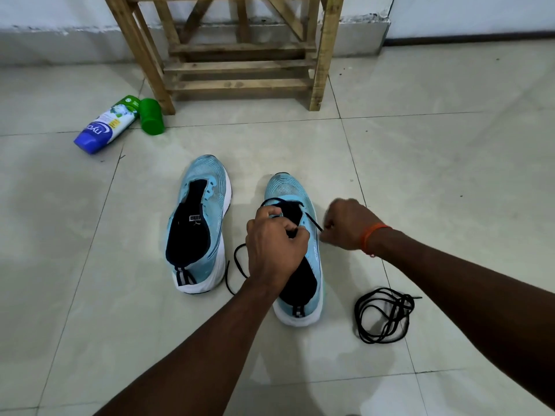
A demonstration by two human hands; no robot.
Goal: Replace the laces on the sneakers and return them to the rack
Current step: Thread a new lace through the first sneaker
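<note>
Pale glossy floor tiles point(450, 151) run back to a white wall point(45, 10). Nearest, a spare black lace point(383, 315) lies coiled just right of the right sneaker point(282, 187), which is light-blue knit with a white sole and dark lining. The left hand point(274, 244) curls over its eyelets, pinching the threaded lace point(312, 220). The right hand point(345, 225) pinches that lace's end beside the shoe. The left sneaker point(198, 223) stands alongside, dark insole showing. Beyond lie a tipped bottle point(105, 126) and a green cap point(152, 116), then the wooden rack point(240, 67).

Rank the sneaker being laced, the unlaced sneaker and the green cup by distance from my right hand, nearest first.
1. Sneaker being laced, directly beside the right hand.
2. Unlaced sneaker, farther left.
3. Green cup, far left by the rack leg.
</note>
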